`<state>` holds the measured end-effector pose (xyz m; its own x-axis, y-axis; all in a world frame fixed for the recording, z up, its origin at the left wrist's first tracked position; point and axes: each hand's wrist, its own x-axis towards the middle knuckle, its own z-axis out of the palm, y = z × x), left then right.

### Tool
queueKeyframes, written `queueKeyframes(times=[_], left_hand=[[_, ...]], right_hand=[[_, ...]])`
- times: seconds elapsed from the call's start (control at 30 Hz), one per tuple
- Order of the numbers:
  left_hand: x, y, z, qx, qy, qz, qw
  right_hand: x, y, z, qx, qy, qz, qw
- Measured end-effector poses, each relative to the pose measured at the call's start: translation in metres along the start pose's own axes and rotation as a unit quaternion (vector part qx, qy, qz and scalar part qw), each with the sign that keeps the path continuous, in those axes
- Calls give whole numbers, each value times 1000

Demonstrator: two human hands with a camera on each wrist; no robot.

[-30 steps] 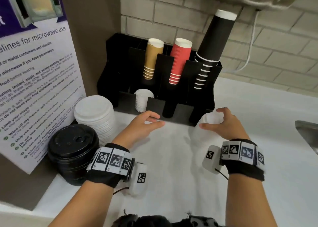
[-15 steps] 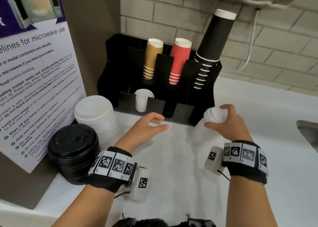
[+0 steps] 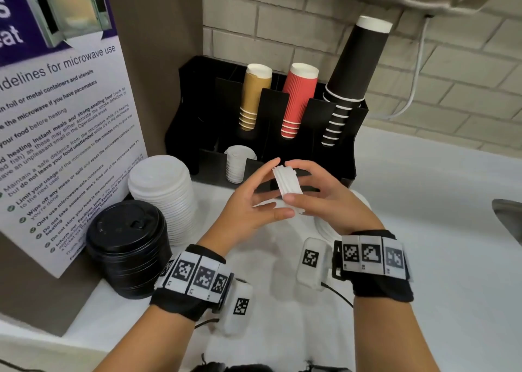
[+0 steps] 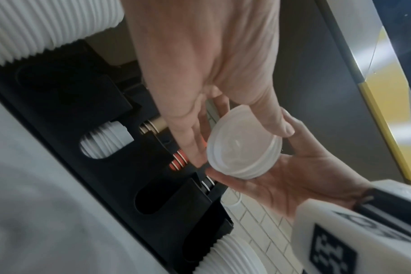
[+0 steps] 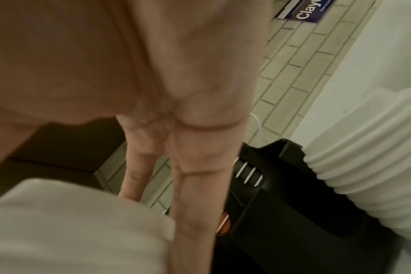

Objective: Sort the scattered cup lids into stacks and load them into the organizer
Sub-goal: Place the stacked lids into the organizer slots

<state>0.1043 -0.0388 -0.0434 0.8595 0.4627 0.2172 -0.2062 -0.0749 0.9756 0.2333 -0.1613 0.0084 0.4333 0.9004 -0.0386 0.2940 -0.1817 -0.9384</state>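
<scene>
A short stack of small white lids [image 3: 288,186] is turned on edge in the air in front of the black organizer [image 3: 282,109]. My left hand [image 3: 268,193] pinches it between thumb and fingers from the left. My right hand [image 3: 305,182] grips it from the right, thumb on the near rim. The left wrist view shows the same lids [image 4: 244,148] between my left thumb and the right palm. In the right wrist view they are a white blur [image 5: 70,231] under my fingers [image 5: 195,185]. More small white lids [image 3: 238,165] fill one front slot of the organizer.
A tall stack of large white lids [image 3: 163,191] and a stack of black lids [image 3: 127,244] stand at the left by the microwave sign [image 3: 56,131]. Another white lid stack [image 3: 363,201] sits under my right hand. Cup stacks fill the organizer's back slots. A sink edge [image 3: 508,216] is at the right.
My right hand lifted several lids off the stack at the organizer's right end and carried them left. My left hand rose to meet it and took hold of them too.
</scene>
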Motion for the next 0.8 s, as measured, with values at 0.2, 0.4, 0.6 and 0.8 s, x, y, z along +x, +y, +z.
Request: queueKeyframes(times=[0.2,0.4,0.6,0.8], left_hand=[[1,0,-5,8,4,2,1000],[8,-3,-11,-25,69,-21,997],[6,-13,-19,81,90,-134,984],[3,-14,-22,89,53,-173,979]], right_hand=[[10,-7,-2,-18,-4,-15,1000],[45,-25,-4,-70,-37,-29,996],[129,-44,3,-192,82,-94,973],[183,-32,40,-456,-18,-63,888]])
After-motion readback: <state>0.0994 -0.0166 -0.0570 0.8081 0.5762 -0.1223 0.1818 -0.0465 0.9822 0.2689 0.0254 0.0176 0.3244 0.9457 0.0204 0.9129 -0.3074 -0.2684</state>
